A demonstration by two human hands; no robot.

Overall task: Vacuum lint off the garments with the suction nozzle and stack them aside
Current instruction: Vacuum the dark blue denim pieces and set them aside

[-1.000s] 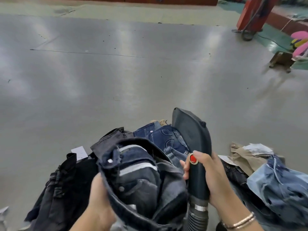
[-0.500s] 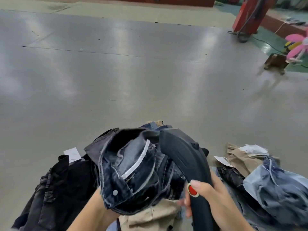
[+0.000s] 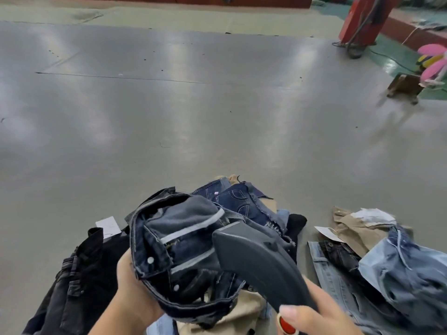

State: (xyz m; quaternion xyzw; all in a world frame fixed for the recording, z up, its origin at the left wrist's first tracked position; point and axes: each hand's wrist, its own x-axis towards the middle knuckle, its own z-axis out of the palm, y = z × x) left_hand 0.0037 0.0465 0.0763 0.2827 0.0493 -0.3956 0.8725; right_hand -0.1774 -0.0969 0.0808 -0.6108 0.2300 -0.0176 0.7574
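Right hand (image 3: pixel 312 315), lower right of the frame: grip wrapped round the rear of the suction nozzle (image 3: pixel 256 259), thumb with a red nail on top. Nozzle slants up and left; its flat mouth lies against the dark denim garment (image 3: pixel 174 240).

Left hand (image 3: pixel 135 288), lower centre-left: palm up, grip clamped on the bunched waistband, holding the garment above the heap.

Risk, judged: loose folds or the pale inner bands may be drawn into the mouth and block it, since the cloth is bunched, not spread. The garment may slip from the left hand if the nozzle tugs. Lint in hidden creases may be missed.

Pose: both forearms enter from the bottom edge, hands close together, nozzle between them.

Surroundings: black garment (image 3: pixel 79 281) at lower left, blue denim pile (image 3: pixel 242 201) behind, light denim (image 3: pixel 408 279) and tan cloth (image 3: pixel 358 228) at right, all on the grey worktop (image 3: pixel 169 117).
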